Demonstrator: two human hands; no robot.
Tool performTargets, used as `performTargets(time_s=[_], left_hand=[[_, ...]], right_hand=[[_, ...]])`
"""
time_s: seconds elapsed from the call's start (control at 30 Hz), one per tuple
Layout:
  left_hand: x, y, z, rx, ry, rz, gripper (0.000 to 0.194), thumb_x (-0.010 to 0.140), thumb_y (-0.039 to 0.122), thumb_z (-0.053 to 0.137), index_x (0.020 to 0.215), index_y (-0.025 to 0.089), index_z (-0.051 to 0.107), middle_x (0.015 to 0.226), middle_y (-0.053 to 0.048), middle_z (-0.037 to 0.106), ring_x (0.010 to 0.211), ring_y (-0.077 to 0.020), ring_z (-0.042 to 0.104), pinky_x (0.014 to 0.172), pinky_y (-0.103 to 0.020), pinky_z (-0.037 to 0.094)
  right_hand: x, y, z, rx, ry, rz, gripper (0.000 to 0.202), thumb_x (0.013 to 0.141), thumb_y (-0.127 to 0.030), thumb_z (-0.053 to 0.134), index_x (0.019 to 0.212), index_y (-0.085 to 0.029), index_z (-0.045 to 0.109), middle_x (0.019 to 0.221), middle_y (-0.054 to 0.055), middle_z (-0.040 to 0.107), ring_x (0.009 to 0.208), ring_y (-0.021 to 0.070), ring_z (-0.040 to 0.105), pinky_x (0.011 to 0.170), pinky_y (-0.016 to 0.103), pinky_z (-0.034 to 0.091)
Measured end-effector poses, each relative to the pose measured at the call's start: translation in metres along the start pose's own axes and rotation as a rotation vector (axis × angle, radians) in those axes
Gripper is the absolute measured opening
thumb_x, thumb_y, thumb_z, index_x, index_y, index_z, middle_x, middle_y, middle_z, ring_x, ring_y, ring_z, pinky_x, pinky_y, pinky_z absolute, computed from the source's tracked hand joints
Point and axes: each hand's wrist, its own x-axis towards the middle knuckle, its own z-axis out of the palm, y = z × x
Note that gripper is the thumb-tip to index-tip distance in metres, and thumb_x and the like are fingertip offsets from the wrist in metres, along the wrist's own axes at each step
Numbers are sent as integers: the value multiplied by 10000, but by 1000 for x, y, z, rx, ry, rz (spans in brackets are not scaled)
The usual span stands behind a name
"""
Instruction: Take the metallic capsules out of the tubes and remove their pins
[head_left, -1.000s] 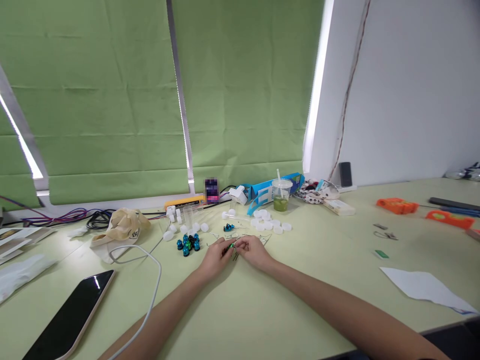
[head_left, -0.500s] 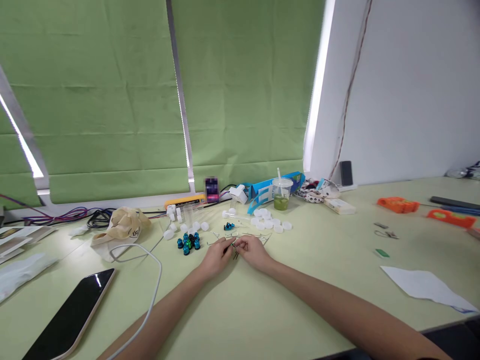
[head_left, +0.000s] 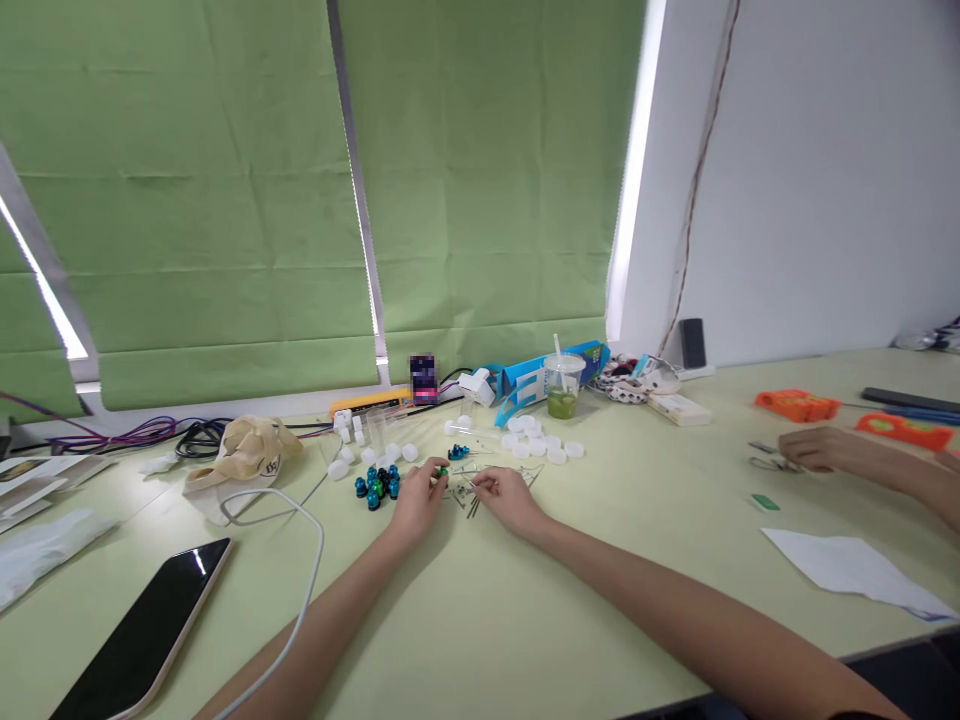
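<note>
My left hand [head_left: 418, 503] is closed, with a small green part [head_left: 442, 472] at its fingertips. Just right of it, my right hand [head_left: 508, 499] is pinched; what sits between its fingertips is too small to make out. Thin metal pins [head_left: 473, 508] and other tiny pieces lie on the table between the two hands. Close to the left hand is a cluster of blue and black round parts [head_left: 373, 490], with some green among them. A small blue part [head_left: 457, 453] rests just beyond the hands.
White round caps [head_left: 555, 457] lie behind the hands, near a plastic cup [head_left: 562, 388] with green drink. A phone [head_left: 142, 630] and white cable [head_left: 319, 560] are at left. At right, another person's hand [head_left: 814, 449] reaches in by orange pieces [head_left: 796, 405] and paper [head_left: 855, 572].
My hands, together before, have parted; the left one moved left with the green part. Another person's hand has come in from the right.
</note>
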Motion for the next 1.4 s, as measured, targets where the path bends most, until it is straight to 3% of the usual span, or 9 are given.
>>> performTargets(time_s=[0.1, 0.2, 0.57, 0.87, 1.0, 1.13, 1.27, 1.4], left_hand=[[4, -9, -10, 227, 67, -46, 205, 810, 238, 452, 981, 216, 562, 816, -61, 632, 888, -232, 510, 752, -338, 362], [6, -14, -20, 379, 46, -112, 183, 811, 232, 455, 961, 227, 559, 829, -61, 650, 958, -260, 471, 767, -368, 322], [10, -21, -34, 553, 24, -207, 236, 823, 242, 409, 998, 189, 558, 811, -102, 651, 992, -286, 449, 754, -371, 274], [8, -19, -34, 568, 33, -162, 259, 842, 251, 364, 830, 183, 614, 832, -107, 655, 967, -295, 440, 731, -375, 285], [6, -15, -29, 558, 59, -109, 234, 833, 250, 405, 958, 204, 597, 1022, -91, 621, 1033, -290, 402, 782, -387, 280], [10, -5, -15, 515, 43, 30, 260, 838, 229, 421, 1057, 225, 560, 1127, -91, 562, 1088, -272, 376, 843, -404, 266], [29, 4, 1, 456, -69, 91, 316, 839, 183, 404, 1128, 232, 522, 1185, -98, 506, 1124, -268, 374, 884, -418, 257], [56, 6, 14, 419, -161, 78, 280, 804, 161, 453, 1045, 244, 570, 1109, -78, 547, 1074, -247, 436, 862, -383, 300]], right_hand=[[-1, -3, 0, 51, -1, -1, 141, 716, -221, 541, 741, -133, 649, 647, 27, 632, 574, 119, 558, 551, 201, 414], [-5, -8, -1, 65, -22, -45, 147, 738, -252, 535, 703, -134, 615, 627, 22, 613, 551, 107, 536, 527, 189, 398], [-23, -27, -1, 12, -262, -332, 94, 764, -203, 503, 698, -166, 557, 665, -8, 567, 596, 94, 493, 554, 184, 383], [-18, -17, 2, -31, -158, -257, 94, 752, -175, 501, 673, -169, 553, 738, 21, 610, 670, 122, 545, 612, 215, 426], [-15, -16, 1, 5, -108, -209, 123, 767, -182, 496, 655, -168, 544, 802, 38, 631, 746, 139, 575, 661, 232, 442], [-13, -16, 0, -3, -46, -228, 140, 789, -205, 488, 670, -168, 550, 786, 38, 630, 756, 146, 567, 659, 234, 427], [-12, -14, -1, -52, 24, -215, 118, 774, -210, 507, 675, -168, 556, 712, 28, 606, 719, 145, 539, 639, 232, 407], [-11, -13, -1, -77, 40, -219, 113, 763, -203, 515, 663, -167, 554, 679, 18, 590, 687, 137, 521, 625, 226, 393]])
